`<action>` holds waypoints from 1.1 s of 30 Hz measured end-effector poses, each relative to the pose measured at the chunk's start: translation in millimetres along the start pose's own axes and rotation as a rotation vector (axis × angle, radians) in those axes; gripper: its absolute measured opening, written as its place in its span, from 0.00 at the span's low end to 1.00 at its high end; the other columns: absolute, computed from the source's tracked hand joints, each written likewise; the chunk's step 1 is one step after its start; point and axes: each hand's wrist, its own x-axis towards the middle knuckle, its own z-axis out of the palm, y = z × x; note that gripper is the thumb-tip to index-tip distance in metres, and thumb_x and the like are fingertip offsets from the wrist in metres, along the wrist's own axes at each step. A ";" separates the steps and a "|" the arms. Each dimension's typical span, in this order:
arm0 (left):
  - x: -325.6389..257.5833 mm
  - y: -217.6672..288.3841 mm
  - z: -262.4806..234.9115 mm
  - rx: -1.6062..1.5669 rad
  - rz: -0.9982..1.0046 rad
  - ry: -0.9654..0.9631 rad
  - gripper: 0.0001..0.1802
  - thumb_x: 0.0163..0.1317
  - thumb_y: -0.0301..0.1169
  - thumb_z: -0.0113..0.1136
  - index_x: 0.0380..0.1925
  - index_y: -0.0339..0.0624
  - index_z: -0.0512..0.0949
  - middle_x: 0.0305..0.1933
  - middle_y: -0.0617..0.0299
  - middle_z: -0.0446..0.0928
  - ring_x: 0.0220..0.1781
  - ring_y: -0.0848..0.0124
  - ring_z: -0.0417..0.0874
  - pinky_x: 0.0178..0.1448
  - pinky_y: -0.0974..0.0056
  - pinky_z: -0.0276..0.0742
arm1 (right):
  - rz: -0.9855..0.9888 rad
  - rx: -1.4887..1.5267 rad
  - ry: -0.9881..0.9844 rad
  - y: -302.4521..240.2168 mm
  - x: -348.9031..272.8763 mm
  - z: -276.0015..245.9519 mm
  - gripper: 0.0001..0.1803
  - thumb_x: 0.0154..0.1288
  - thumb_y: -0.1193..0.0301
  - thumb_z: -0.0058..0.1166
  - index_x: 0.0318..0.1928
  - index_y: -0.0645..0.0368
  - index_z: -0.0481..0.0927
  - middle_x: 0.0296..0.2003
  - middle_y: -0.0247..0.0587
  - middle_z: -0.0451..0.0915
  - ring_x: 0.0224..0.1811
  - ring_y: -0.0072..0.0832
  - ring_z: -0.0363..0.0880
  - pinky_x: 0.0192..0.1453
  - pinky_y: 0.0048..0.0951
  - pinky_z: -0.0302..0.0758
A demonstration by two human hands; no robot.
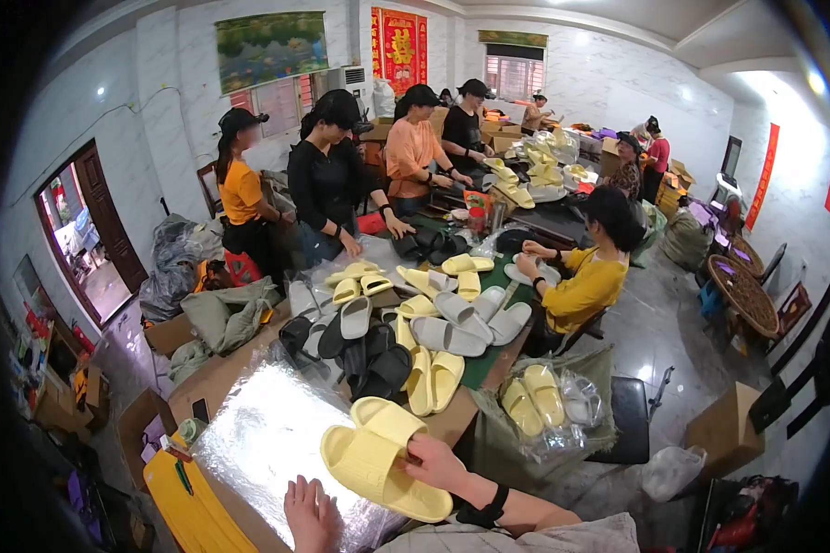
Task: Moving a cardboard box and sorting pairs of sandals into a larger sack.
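A pair of pale yellow slide slippers (367, 461) is in my right hand (436, 463), whose fingers reach in under a strap; one slipper partly covers the other. Below and left of the pair, my left hand (311, 513) has its fingers stretched out and holds nothing, over the edge of a stack of clear, shiny plastic bags (272, 433). Beyond the slippers lies a heap of loose slides: black ones (383, 369), grey ones (447, 335) and yellow ones (447, 376).
A co-worker in yellow (586, 286) sits at the table's right side; others stand along its far left. An open sack (558, 396) with bagged slippers sits at right by a black chair (632, 419). Yellow cloth (189, 502) and a phone (200, 409) lie at left.
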 end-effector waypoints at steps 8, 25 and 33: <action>27.2 -31.4 33.3 -0.787 -0.202 0.120 0.21 0.53 0.41 0.66 0.44 0.39 0.83 0.53 0.41 0.80 0.62 0.43 0.75 0.71 0.49 0.65 | -0.286 -0.090 -0.289 -25.9 -2.7 10.1 0.13 0.60 0.63 0.60 0.37 0.59 0.76 0.37 0.40 0.74 0.44 0.40 0.76 0.41 0.42 0.76; 16.0 -27.5 31.3 -0.668 -0.246 0.246 0.18 0.64 0.31 0.63 0.51 0.33 0.81 0.52 0.48 0.83 0.53 0.58 0.84 0.58 0.62 0.77 | -0.163 -0.279 -0.044 1.2 0.3 -34.6 0.11 0.49 0.74 0.66 0.33 0.61 0.78 0.32 0.40 0.75 0.34 0.41 0.77 0.34 0.40 0.74; 10.9 -16.2 25.1 -0.458 -0.234 0.173 0.26 0.55 0.31 0.70 0.56 0.39 0.79 0.64 0.49 0.75 0.65 0.51 0.72 0.69 0.52 0.69 | -0.112 -0.223 -0.113 -4.2 3.2 -26.9 0.12 0.49 0.73 0.67 0.34 0.60 0.79 0.34 0.41 0.77 0.36 0.42 0.78 0.35 0.40 0.75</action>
